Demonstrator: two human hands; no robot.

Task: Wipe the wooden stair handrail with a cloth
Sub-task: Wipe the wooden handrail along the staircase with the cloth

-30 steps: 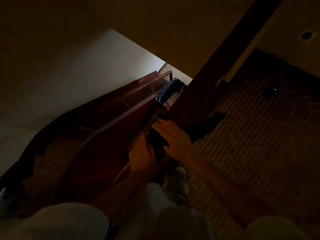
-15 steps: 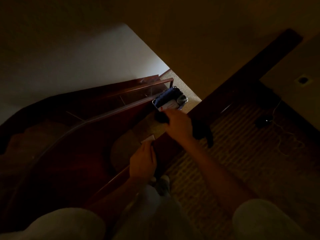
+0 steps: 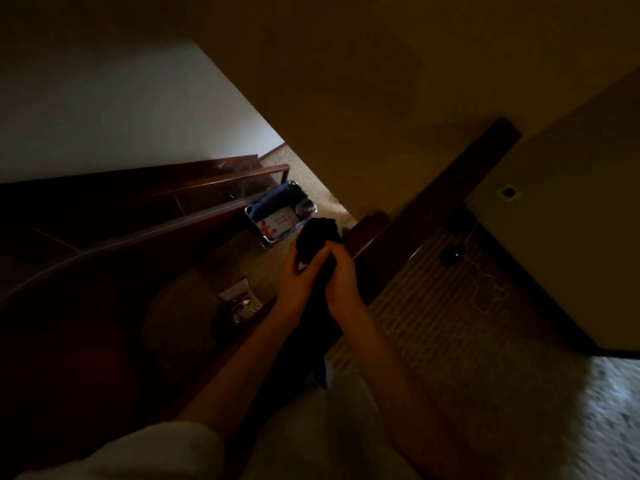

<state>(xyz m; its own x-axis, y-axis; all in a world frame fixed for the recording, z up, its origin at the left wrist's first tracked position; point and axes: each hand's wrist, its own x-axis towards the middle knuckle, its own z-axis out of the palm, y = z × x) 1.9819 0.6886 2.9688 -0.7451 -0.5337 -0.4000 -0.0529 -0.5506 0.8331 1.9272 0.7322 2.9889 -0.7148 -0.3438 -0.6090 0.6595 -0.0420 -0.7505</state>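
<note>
Short pale sleeves (image 3: 149, 452); forearms bare; light trousers (image 3: 332, 438).

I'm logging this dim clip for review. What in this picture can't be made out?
- Head view: the dark cloth is held in both the left hand and right hand; darkness hides its folds and lower end.
- Handrail: too dark to judge whether it is clean.
- Basket below: label print too small to read.
- Small items on the floor: too dark to identify.
</note>
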